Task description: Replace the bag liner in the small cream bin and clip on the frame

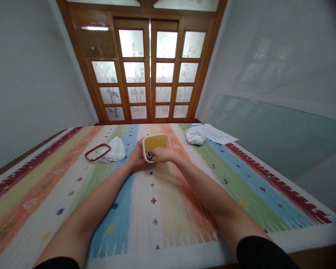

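A cream-yellow trash bin (160, 141) is tipped so that its open mouth faces me above the striped tablecloth. My left hand (137, 155) is closed around the bin's left side. Reaching over the lower rim, my right hand (162, 154) has its fingers inside the mouth. A small dark patterned piece (149, 154), perhaps cloth, shows at those fingertips; its kind is unclear and part of it is hidden. To the left lies a reddish-brown rectangular ring (98, 145), partly over a white plastic bag (116, 150).
A crumpled white plastic bundle (195, 136) lies on the right, beside printed paper sheets (218, 134). The striped tablecloth (154, 209) covers the table. A pale green glass panel (257, 130) leans along the right wall. Wooden doors (149, 74) with glass panes stand behind the table.
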The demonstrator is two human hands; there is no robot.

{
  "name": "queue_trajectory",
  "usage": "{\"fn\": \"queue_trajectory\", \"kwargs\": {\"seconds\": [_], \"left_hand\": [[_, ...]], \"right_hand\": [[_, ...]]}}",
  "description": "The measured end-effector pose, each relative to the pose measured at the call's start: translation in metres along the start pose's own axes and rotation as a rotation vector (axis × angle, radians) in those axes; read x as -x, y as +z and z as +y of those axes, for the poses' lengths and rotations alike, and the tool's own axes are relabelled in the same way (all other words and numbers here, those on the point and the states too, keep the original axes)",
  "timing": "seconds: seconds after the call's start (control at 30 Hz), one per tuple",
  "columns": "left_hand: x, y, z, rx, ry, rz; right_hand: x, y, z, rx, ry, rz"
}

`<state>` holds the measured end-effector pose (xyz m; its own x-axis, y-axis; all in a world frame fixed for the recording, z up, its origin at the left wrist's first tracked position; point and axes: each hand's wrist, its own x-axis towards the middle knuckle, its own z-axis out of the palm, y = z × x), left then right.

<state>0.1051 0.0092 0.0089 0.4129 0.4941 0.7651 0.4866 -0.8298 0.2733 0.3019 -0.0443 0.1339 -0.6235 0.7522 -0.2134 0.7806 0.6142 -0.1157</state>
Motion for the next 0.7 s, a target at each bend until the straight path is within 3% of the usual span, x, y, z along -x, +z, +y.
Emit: {"fn": "queue_trajectory", "kwargs": {"seconds": [0.13, 0.23, 0.43, 0.57, 0.7], "left_hand": [[0.002, 0.005, -0.009, 0.084, -0.101, 0.054], [0.002, 0.006, -0.007, 0.127, -0.110, 0.087], [0.000, -0.001, 0.011, 0.013, 0.004, -0.016], [-0.002, -0.003, 0.019, -0.030, 0.059, -0.047], [-0.002, 0.001, 0.012, -0.021, 0.019, -0.001]], "right_hand": [[0.032, -0.029, -0.009, 0.025, -0.088, 0.039], [0.042, -0.036, -0.012, 0.038, -0.075, 0.051], [0.011, -0.005, -0.004, 0.012, 0.013, -0.016], [-0.014, 0.021, 0.007, -0.072, -0.017, 0.081], [-0.017, 0.017, 0.010, -0.065, 0.010, 0.024]]}}
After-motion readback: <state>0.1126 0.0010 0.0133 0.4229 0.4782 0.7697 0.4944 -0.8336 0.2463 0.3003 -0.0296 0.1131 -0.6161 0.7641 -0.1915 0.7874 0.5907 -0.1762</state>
